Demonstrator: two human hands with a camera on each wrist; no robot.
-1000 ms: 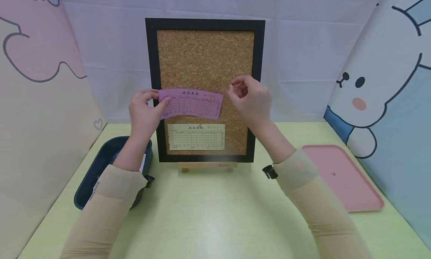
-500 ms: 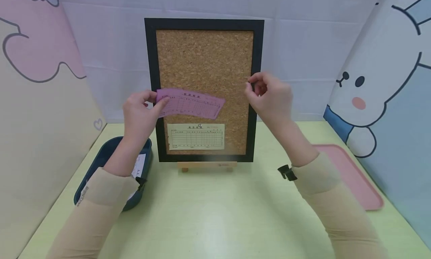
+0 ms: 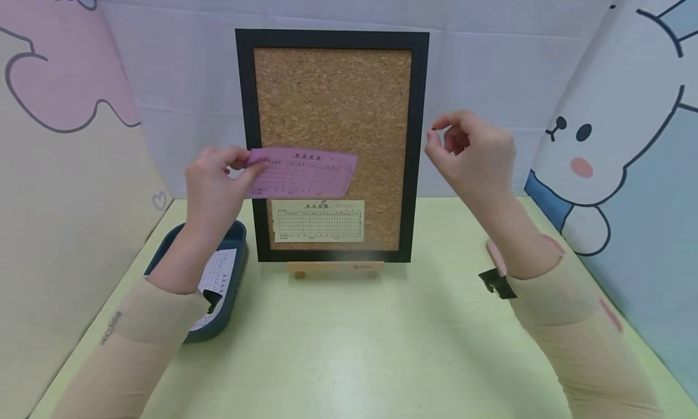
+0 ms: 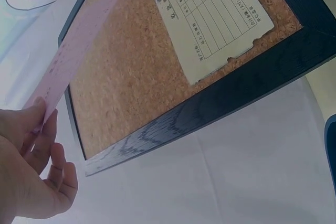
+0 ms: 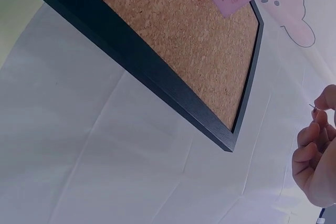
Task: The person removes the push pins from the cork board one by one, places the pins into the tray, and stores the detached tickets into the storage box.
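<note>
My left hand (image 3: 215, 186) pinches the left end of a purple printed receipt slip (image 3: 305, 174) between thumb and fingers. In the left wrist view the slip stands away from the cork. Below it, a pale yellow receipt slip (image 3: 318, 222) hangs on the corkboard (image 3: 332, 92), held by a pin (image 3: 324, 203) at its top. Right of the board's frame my right hand (image 3: 480, 155) is raised, apart from the board. It pinches a small push pin (image 5: 314, 109) whose thin point shows in the right wrist view; the fingertips partly hide its head.
The black-framed board rests on a small wooden stand (image 3: 335, 266). A dark blue bin (image 3: 233, 286) with white printed slips (image 3: 218, 273) is at the left, partly behind my left arm. My right arm covers most of a pink tray (image 3: 495, 258).
My right hand has moved right, away from the board, still pinching the pin. My left hand has shifted slightly left with the purple slip, which now hangs straighter and a little lower.
</note>
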